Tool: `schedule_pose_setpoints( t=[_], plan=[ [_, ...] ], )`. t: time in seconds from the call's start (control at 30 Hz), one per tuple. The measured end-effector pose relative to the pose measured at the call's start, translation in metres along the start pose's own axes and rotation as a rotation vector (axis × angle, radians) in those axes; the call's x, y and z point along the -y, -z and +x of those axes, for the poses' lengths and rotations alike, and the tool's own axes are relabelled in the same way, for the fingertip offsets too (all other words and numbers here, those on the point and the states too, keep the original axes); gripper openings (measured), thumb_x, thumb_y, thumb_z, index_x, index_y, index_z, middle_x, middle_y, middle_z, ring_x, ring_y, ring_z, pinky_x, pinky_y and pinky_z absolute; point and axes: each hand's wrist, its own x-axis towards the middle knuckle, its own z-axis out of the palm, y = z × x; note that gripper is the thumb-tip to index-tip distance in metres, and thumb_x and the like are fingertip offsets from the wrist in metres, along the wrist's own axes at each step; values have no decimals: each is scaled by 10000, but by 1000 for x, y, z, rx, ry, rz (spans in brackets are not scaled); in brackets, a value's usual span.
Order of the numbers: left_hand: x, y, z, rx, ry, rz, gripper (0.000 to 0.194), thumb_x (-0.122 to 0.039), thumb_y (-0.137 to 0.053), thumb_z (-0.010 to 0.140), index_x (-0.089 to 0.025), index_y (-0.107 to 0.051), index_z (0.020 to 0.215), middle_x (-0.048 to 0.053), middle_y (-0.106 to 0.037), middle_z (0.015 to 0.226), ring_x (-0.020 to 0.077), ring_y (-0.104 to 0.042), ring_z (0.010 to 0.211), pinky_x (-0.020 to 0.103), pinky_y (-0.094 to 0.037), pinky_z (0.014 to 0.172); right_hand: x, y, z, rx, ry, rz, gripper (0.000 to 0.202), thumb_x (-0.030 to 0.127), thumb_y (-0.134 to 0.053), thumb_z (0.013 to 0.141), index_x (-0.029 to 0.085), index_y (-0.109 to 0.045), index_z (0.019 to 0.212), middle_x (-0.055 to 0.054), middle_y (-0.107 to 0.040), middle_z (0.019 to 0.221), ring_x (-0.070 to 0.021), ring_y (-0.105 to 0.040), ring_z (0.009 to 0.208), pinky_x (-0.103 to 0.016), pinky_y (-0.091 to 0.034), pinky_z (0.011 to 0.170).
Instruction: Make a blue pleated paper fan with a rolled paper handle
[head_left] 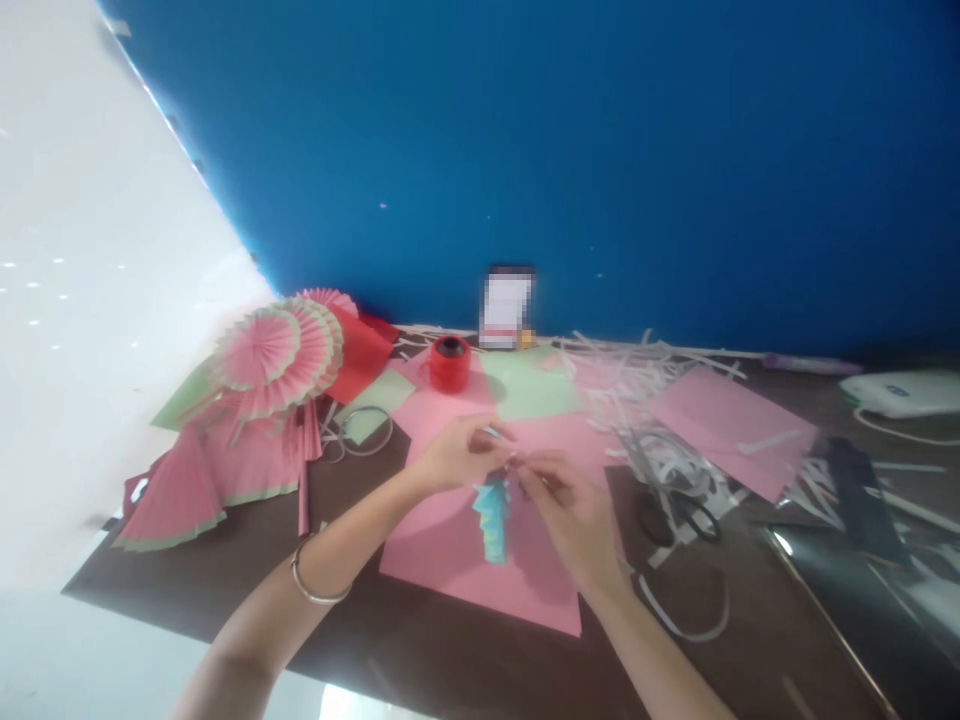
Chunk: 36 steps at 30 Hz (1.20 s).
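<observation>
Both my hands meet over a pink paper sheet [450, 550] on the dark table [420, 650]. My left hand [454, 455] and my right hand [566, 510] pinch the top of a small pleated light-blue paper piece [493, 518], which hangs down between them. A thin white strip shows at my left fingertips. A metal bangle [315, 585] sits on my left wrist.
Pink pleated paper fans [274, 355] and folded pink pieces [180, 495] lie at the left. A red tape roll [450, 362] stands behind, near green paper [529, 385]. Scissors [679, 510] and white paper strips [637, 370] lie to the right, before the blue wall.
</observation>
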Motion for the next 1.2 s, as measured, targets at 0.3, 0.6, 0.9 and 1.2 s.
schedule_pose_setpoints(
  t=[0.3,0.6,0.9,1.2],
  plan=[
    [2,-2,-1,-3,-11,25,143,-212,-636,736,-122,-584,834,72,-672,740,112,-602,609,230,-464,581,1,-2,-4,-33,69,-81,168,323,-590,794,197,-608,684,-30,-560,799,-148,-561,745,-250,-477,637],
    [-2,-4,-3,18,-74,-30,91,-193,-608,753,-109,-600,786,30,-608,688,84,-555,581,217,-443,578,2,-5,-4,-36,52,-56,173,333,-599,786,202,-620,676,-31,-560,805,-145,-565,742,-241,-492,625],
    [4,-5,0,27,21,-146,143,-236,-614,764,-108,-593,824,51,-622,736,91,-563,601,239,-444,604,-2,-7,-6,-7,13,24,170,353,-621,772,203,-651,697,-39,-573,842,-156,-575,769,-240,-493,623],
    [7,-4,6,-6,82,-190,203,-257,-690,676,-112,-600,786,30,-612,679,76,-529,548,207,-387,528,-21,-2,-2,61,-126,257,203,400,-571,808,201,-610,788,-11,-599,682,-151,-571,637,-286,-474,621]
  ],
)
